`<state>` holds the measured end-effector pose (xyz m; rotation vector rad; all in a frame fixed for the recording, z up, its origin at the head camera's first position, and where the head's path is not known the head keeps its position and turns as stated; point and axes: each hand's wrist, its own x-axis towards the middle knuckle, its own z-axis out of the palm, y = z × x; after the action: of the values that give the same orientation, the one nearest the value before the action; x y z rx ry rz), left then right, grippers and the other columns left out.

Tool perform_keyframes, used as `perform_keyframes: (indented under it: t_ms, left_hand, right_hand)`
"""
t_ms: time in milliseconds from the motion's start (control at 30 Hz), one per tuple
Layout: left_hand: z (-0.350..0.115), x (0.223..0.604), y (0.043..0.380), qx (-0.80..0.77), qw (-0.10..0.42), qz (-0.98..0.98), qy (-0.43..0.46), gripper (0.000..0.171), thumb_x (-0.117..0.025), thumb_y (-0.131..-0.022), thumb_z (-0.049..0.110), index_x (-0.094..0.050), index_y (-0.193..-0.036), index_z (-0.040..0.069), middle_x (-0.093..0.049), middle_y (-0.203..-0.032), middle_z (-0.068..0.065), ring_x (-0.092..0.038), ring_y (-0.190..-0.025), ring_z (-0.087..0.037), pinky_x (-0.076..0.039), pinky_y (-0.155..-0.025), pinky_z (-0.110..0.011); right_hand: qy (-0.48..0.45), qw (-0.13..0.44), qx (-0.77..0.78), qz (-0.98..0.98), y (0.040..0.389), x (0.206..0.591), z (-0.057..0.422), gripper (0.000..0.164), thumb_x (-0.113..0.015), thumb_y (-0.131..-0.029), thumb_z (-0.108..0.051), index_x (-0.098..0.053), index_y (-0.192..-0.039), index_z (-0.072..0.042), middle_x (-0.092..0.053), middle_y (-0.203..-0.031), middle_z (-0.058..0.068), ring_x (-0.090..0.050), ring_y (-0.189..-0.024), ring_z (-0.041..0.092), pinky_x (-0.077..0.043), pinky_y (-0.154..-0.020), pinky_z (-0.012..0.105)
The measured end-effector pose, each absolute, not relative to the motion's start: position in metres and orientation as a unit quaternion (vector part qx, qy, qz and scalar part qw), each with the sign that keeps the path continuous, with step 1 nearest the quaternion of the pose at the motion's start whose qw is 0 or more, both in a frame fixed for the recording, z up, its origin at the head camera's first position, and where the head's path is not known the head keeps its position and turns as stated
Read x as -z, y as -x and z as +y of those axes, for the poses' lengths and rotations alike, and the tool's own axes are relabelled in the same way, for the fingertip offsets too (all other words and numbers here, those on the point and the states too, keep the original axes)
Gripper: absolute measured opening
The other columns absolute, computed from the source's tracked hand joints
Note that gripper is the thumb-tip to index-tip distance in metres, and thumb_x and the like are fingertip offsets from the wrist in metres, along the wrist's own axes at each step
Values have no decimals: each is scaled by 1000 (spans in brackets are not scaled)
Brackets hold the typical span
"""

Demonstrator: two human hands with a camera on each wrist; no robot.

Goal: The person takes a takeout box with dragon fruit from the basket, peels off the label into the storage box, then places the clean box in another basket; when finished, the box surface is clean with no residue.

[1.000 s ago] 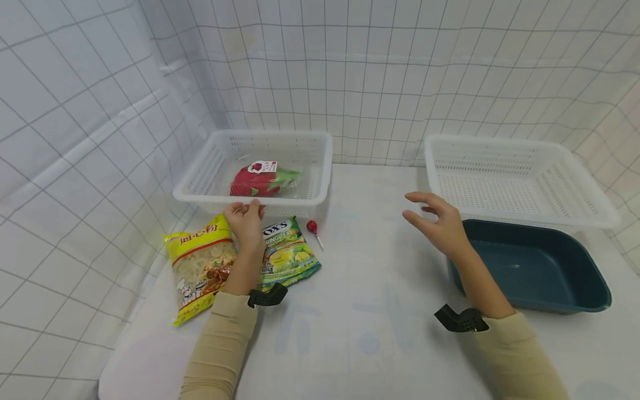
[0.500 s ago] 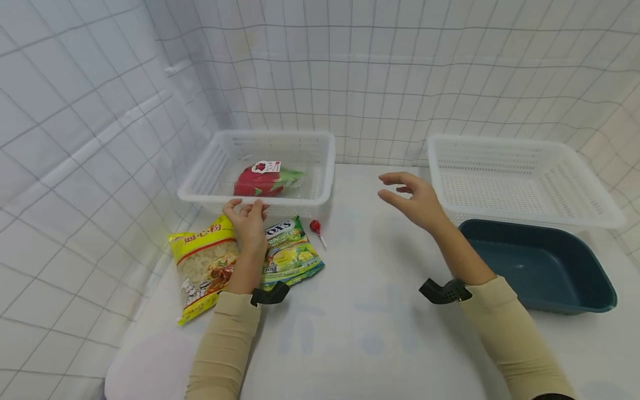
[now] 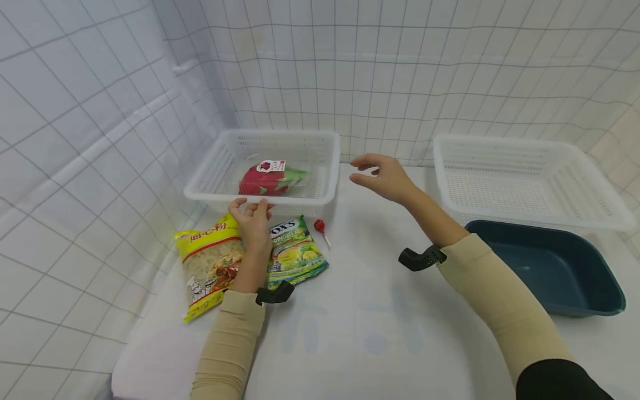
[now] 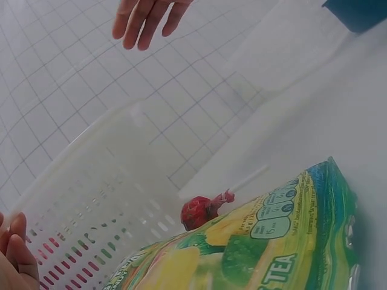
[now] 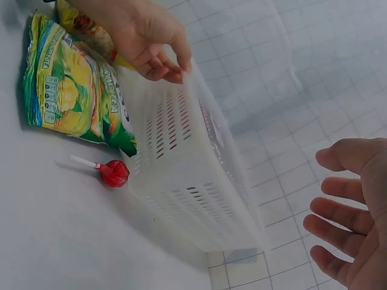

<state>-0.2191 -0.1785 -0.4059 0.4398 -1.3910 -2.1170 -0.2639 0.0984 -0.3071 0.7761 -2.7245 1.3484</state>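
Observation:
At the front rim of the left white basket is my left hand, its fingers loosely bent and its fingertips right at the rim. A packaged dragon fruit lies inside that basket. Below the hand are a yellow bag of pasta and a green Fox's candy bag; my left forearm covers part of both. A red lollipop lies right of the candy bag. My right hand is raised beside the basket's right end, fingers spread from the thumb, holding nothing.
Another white basket stands at the back right. A dark teal tub sits in front of it, partly behind my right sleeve. Grid-patterned white cloth hangs close behind and to the left.
My right hand has moved left and away from me, from near the right basket to the left basket's end. The left hand's fingers have spread slightly at the rim.

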Motion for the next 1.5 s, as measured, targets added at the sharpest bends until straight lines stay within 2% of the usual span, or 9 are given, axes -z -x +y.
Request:
perform_keyframes:
  t_ms: [233, 433, 667, 933, 1100, 1200, 1367, 1500]
  left_hand:
    - [-179, 406, 218, 793, 283, -513, -167, 42, -65, -93, 5, -31, -115, 15, -54, -80, -5, -63, -70, -20, -55, -72, -26]
    - [-178, 404, 218, 796, 283, -509, -165, 42, -65, -93, 4, -31, -116, 16, -53, -82, -5, -63, -71, -19, -54, -73, -26]
    - [-175, 404, 217, 798, 285, -506, -161, 42, -64, -93, 3, -31, -115, 16, -55, -83, -5, -63, -69, -16, -54, -72, -26]
    - [-172, 403, 214, 806, 278, -496, -163, 42, -64, -93, 2, -31, -115, 15, -54, -81, -5, -63, -68, -15, -54, -69, -23]
    - [-171, 404, 213, 811, 281, -489, -158, 43, -64, -92, 0, -31, -114, 14, -54, -78, -5, -63, -66, -15, -53, -67, -23]
    - [-172, 404, 213, 810, 283, -489, -155, 43, -65, -92, 0, -31, -114, 15, -54, -79, -5, -63, -67, -15, -53, -66, -23]
    - [-172, 405, 213, 810, 285, -490, -151, 42, -64, -92, 0, -31, -114, 15, -53, -80, -6, -63, -67, -15, -53, -66, -22]
    - [-171, 406, 213, 810, 285, -490, -151, 42, -64, -92, 1, -31, -114, 14, -53, -79, -5, -64, -66, -13, -53, -65, -21]
  right_hand:
    - [-212, -59, -414, -883, 285, 302, 77, 44, -64, -93, -25, -59, -129, -2, -60, -126, 14, -54, -117, 28, -47, -95, 47]
    - [-164, -108, -429, -882, 298, 303, 56, 44, -63, -94, -24, -57, -130, 1, -58, -128, 15, -53, -119, 30, -44, -99, 46]
    - [-171, -115, -400, -893, 304, 307, 33, 45, -62, -94, -24, -56, -129, 2, -57, -127, 16, -54, -116, 30, -47, -95, 42]
    - [-139, -133, -436, -879, 310, 311, 16, 50, -61, -94, -23, -50, -133, 6, -56, -129, 20, -60, -110, 29, -47, -96, 42]
    - [-118, -155, -447, -873, 307, 313, 1, 49, -60, -94, -26, -51, -127, 9, -56, -126, 21, -57, -107, 29, -47, -95, 43]
    - [-105, -175, -461, -864, 305, 315, -11, 53, -58, -95, -30, -49, -131, 7, -53, -130, 20, -52, -112, 29, -44, -98, 44]
    - [-83, -189, -459, -864, 299, 322, -29, 65, -56, -96, -36, -36, -144, 3, -43, -143, 19, -45, -126, 32, -39, -105, 45]
    - [-61, -199, -473, -856, 296, 330, -37, 74, -58, -95, -37, -24, -150, 2, -35, -149, 19, -40, -132, 33, -36, -107, 47]
